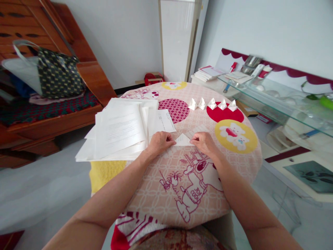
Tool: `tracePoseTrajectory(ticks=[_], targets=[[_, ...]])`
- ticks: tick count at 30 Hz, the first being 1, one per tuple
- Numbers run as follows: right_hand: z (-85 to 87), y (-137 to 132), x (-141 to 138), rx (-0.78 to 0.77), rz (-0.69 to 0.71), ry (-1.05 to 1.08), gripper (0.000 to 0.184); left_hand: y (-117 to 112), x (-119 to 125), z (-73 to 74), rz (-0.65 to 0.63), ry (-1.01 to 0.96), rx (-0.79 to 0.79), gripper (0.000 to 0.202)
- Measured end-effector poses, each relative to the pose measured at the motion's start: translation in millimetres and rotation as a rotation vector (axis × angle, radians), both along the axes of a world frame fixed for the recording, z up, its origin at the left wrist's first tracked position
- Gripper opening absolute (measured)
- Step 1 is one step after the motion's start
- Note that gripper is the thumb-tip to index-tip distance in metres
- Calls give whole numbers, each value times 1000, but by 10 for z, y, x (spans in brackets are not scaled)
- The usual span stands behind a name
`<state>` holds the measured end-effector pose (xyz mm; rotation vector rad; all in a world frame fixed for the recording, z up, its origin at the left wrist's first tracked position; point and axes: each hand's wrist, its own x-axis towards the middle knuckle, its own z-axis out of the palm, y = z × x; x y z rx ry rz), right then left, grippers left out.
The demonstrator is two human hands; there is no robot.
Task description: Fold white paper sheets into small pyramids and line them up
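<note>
A small sheet of paper folded to a triangle is held low over the cloth-covered table, its peak pointing away from me. My left hand pinches its left corner between thumb and fingers. At the right corner, my right hand does the same. Just beyond my left hand lies a printed slip of paper. Further left is a wide stack of white sheets, some with printed text. Several small folded paper pieces stand in a row at the far right of the table.
A patterned tablecloth covers the round table. To the right stands a glass-topped shelf with cups and other items, its edge close to the table. A wooden bench at the left carries a dotted bag.
</note>
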<state>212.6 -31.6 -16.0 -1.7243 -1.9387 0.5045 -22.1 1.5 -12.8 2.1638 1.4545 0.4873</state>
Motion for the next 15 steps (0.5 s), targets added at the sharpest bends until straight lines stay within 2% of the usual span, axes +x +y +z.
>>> tracePoseTrajectory(ticks=[9,15], targets=[[-21,9,16,-2,1,20,14,-25,5,-27,-17,33,66,18],[-46,23,15,3,-14,26,16,-17,2,-24,-12,37,38,18]])
